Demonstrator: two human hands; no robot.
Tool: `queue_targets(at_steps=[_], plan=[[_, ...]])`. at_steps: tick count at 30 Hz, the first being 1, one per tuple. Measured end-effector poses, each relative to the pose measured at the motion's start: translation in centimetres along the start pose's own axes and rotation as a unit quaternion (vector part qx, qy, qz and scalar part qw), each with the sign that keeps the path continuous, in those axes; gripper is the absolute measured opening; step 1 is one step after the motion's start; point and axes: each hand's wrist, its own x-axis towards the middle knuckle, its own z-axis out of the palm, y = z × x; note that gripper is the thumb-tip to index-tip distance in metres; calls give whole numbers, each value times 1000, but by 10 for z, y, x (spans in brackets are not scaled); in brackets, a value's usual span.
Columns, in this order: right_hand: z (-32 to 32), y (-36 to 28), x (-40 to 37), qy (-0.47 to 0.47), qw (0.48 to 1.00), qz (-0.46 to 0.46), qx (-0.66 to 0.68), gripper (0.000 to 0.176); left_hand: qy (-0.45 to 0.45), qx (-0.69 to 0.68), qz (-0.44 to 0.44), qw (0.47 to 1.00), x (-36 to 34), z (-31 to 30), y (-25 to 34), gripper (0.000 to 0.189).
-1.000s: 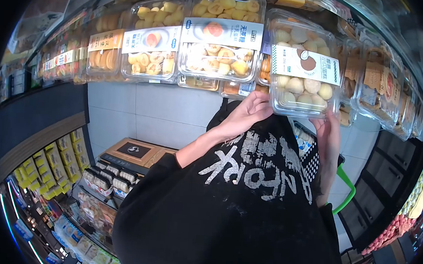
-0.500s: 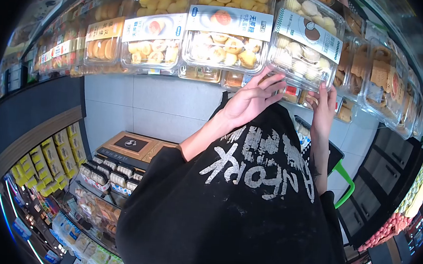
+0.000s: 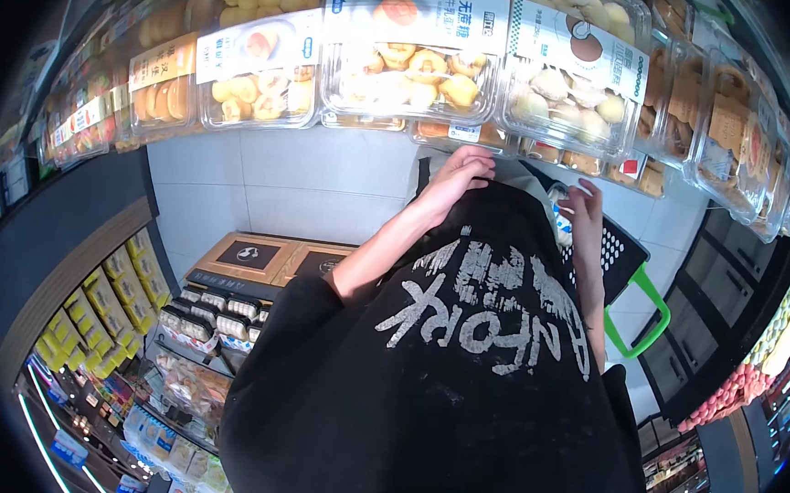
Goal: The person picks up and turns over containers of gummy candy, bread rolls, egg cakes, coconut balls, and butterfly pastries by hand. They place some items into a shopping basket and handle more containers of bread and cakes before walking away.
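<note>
"Left hand (image 3: 454, 182) and right hand (image 3: 585, 207) have come off the box of pale cakes (image 3: 575, 90)!"
"So it rests unheld, beside the box of yellow pastries (image 3: 411, 75)?"
"Yes! Both hands look empty, fingers loosely bent and open, the right near the black basket (image 3: 616, 253)."

- Shirt (image 3: 439, 405): black; whitish, broken-textured lettering.
- Coconut-print pack (image 3: 568, 107): clear; cream contents; white and pale blue-grey label, green-and-white checked edge, brown disc.
- Centre pack (image 3: 407, 69): clear; yellow contents; pale label, blue characters, orange-red disc.
- Basket (image 3: 628, 255): black, pale dot pattern.
- Handle (image 3: 653, 330): bright green.
- Floor (image 3: 303, 183): pale grey, tile-line grid.
- Hanging packets (image 3: 110, 289): yellow.
- Cabinet (image 3: 714, 292): black frame, grey panels.
</note>
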Motion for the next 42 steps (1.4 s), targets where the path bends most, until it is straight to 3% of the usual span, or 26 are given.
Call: queue_targets(at_steps=[4, 5, 6, 8, 10, 11, 14, 15, 18, 22, 23, 26, 27, 30, 31, 34, 36, 38, 40, 42], plan=[[17, 40, 13, -113, 989, 95, 12, 39, 262, -71, -37, 962, 18, -31, -43, 52], [29, 44, 19, -139, 983, 120, 20, 40, 341, -23, -19, 940, 33, -55, -58, 56], [43, 55, 29, -157, 966, 171, 110, 42, 417, 28, -1, 909, 43, -76, -69, 60], [71, 75, 57, -193, 904, 261, 280, 45, 381, -17, 21, 924, 40, -80, -55, 51], [86, 86, 69, -150, 924, 233, 264, 48, 315, 18, 58, 947, 42, -98, -52, 47], [91, 90, 73, -130, 933, 218, 255, 49, 320, 82, 58, 942, 41, -104, -51, 36], [95, 101, 76, -181, 918, 180, 302, 51, 270, 110, 89, 952, 30, -115, -46, 25], [96, 105, 76, -163, 919, 182, 311, 48, 278, 123, 117, 946, 26, -115, -48, 15], [94, 105, 66, -152, 931, 139, 303, 42, 289, 72, 139, 944, 3, -96, -43, 10], [89, 106, 38, -179, 906, 131, 360, 20, 327, 58, 106, 937, -40, -84, -61, 3], [84, 111, 35, -200, 889, 163, 379, 11, 334, 62, 109, 934, -53, -82, -72, 2], [70, 117, 15, -257, 857, 281, 348, 24, 334, 78, 113, 933, -92, -73, -90, 1], [63, 124, 9, -300, 833, 302, 353, 43, 333, 82, 114, 933, -104, -71, -95, 2], [37, 101, -41, -370, 854, 188, 314, 60, 285, 76, 139, 945, -129, -76, -112, 5], [26, 97, -54, -372, 869, 142, 294, 70, 219, 86, 140, 962, -134, -91, -125, 8], [-3, 83, -94, -358, 910, 57, 201, 65, 241, 80, 85, 964, -145, -51, -112, 19], [-20, 77, -121, -327, 942, -71, 25, 61, 232, 160, 74, 957, -134, -40, -109, 27], [-28, 74, -155, -264, 930, -201, -157, 64, 232, 161, 86, 955, -115, -24, -114, 31], [-40, 44, -190, -304, 899, -282, -143, 69, 236, 82, 125, 960, -96, 0, -127, 28], [-50, 31, -194, -393, 857, -318, -96, 49, 134, -55, 104, 984, -113, 26, -138, 28]])
